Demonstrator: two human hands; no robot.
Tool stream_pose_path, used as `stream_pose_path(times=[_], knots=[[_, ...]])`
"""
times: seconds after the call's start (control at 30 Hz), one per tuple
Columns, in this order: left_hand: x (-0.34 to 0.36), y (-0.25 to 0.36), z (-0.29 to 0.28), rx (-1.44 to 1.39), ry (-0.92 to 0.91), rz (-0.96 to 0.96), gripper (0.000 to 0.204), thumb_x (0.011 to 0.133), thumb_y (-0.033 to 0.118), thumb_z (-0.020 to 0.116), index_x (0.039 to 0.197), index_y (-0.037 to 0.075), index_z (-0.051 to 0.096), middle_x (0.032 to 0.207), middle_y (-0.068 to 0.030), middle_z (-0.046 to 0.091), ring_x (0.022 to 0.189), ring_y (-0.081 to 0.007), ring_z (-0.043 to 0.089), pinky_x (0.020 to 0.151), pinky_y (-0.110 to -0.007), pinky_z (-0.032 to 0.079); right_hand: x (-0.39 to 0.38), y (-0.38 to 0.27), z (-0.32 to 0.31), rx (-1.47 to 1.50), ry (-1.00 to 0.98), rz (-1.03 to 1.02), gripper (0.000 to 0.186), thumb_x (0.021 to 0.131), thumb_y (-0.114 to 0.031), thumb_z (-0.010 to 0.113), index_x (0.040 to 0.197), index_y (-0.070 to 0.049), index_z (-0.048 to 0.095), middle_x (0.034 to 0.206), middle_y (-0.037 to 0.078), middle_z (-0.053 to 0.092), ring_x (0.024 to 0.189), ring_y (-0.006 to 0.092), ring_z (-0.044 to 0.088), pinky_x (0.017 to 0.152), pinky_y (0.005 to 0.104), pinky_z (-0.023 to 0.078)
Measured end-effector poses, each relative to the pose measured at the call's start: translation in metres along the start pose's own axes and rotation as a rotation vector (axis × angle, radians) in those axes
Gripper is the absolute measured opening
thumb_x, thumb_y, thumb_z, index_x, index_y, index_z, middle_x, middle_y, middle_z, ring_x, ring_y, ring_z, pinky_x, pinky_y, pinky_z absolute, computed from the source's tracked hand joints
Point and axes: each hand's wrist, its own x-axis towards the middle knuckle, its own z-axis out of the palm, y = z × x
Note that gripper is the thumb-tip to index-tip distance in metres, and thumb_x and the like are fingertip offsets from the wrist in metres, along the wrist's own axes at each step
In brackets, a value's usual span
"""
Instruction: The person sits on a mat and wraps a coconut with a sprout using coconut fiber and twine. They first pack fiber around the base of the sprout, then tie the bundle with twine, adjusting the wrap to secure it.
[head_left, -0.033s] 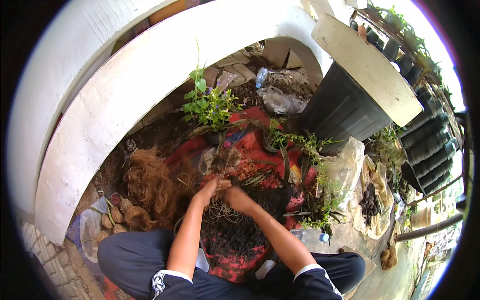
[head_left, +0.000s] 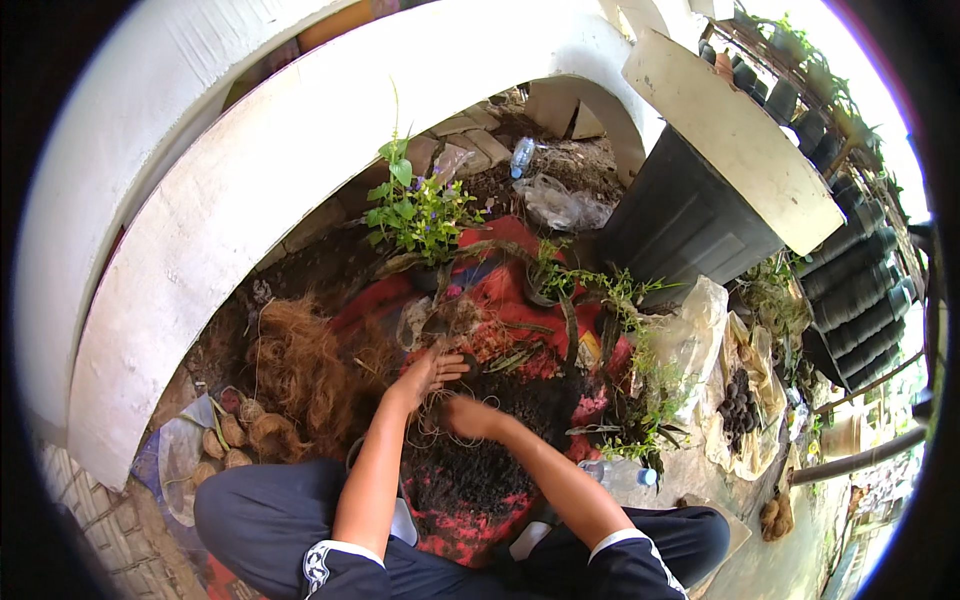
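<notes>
Left hand [head_left: 435, 373]: fingers extended, grip released. Right hand [head_left: 470, 416]: nearer the body, fingers curled; can't tell if its grip has the string. Pale string [head_left: 428, 432] in loose loops beside the right hand, above dark soil [head_left: 455, 485]. Coconut fiber heap [head_left: 300, 365] to the left.

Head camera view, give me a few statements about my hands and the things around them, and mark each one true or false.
1. Brown fibre lies to the left of the left hand. True.
2. The right hand holds the nearer clear bottle. False: it is at the pale string; the bottle lies apart, to its right.
3. That bottle's cap is blue. True.
4. The flowering plant stands right of the black container. False: it stands left of it.
</notes>
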Motion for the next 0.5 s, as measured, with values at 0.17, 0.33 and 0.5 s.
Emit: stream_pose_path(times=[0.17,0.33,0.5], knots=[[-0.001,0.025,0.013,0.053,-0.014,0.237,0.035,0.095,0.038,0.050,0.110,0.009,0.062,0.084,-0.0008,0.058,0.071,-0.0088,0.052,0.063,-0.030,0.047,-0.002,-0.004,0.005,1.224,0.563,0.413,0.029,0.093,-0.024,0.044,0.102,-0.003,0.061,0.108,0.014,0.061,0.103,0.0294,0.055,0.093,0.0417,0.042],[0.004,0.008,0.008,0.796,-0.376,-0.059,0.037,0.092,0.033,0.056,0.118,0.008,0.061,0.074,-0.0032,0.061,0.077,-0.0127,0.059,0.070,-0.032,0.051,-0.017,0.025,-0.053,1.933,1.089,0.474,0.023,0.093,-0.018,0.042,0.094,-0.006,0.061,0.098,0.009,0.062,0.091,0.0206,0.058,0.080,0.0367,0.045],[0.013,-0.004,0.008,-0.157,0.110,0.115,0.045,0.095,0.037,0.047,0.128,0.007,0.050,0.092,-0.0079,0.064,0.088,-0.0208,0.062,0.081,-0.038,0.048,-0.019,-0.002,-0.034,0.702,0.288,0.148,0.025,0.082,-0.009,0.045,0.099,0.001,0.061,0.093,0.016,0.065,0.078,0.0270,0.060,0.073,0.0393,0.047]])
